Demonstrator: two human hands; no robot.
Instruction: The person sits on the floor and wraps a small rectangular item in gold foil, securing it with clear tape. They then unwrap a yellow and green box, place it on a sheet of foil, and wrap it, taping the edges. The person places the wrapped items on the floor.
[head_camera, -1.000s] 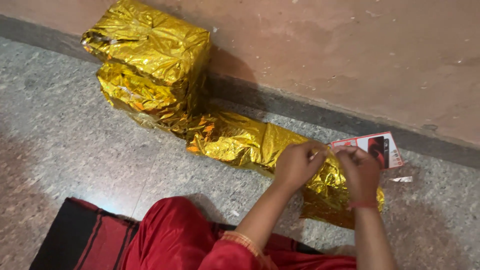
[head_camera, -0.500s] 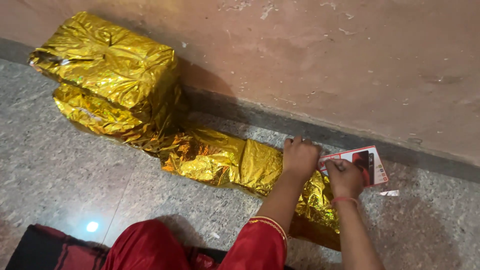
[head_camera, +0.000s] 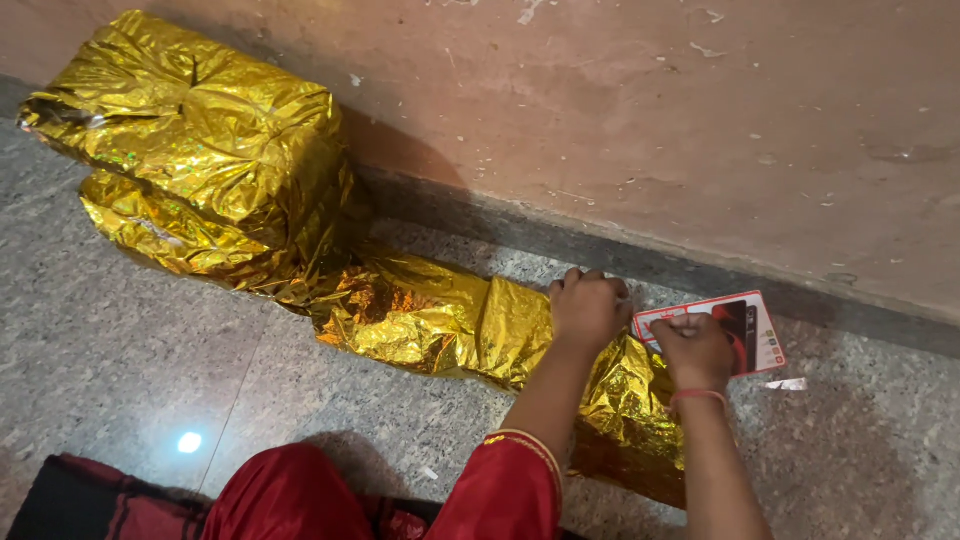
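Note:
A long strip of crinkled gold foil (head_camera: 430, 318) lies on the stone floor along the wall. It runs from a big foil-wrapped bundle (head_camera: 200, 130) at the left to my hands. My left hand (head_camera: 588, 305) is curled over the strip's far edge and grips the foil, knuckles up. My right hand (head_camera: 695, 350) is a closed fist just right of it, resting where the foil ends and overlapping the left corner of a red and white card (head_camera: 758, 328). Whatever is inside that fist is hidden.
A plastered wall (head_camera: 650, 120) with a dark skirting band (head_camera: 520, 235) stands right behind the foil. A small white scrap (head_camera: 788, 384) lies beside the card. My red-clothed knee (head_camera: 300, 495) and a dark red striped mat (head_camera: 90, 500) fill the near edge.
Both hands have gone down from pinching together above the foil to pressing at its far edge near the wall. The view has shifted, so the bundle sits further left.

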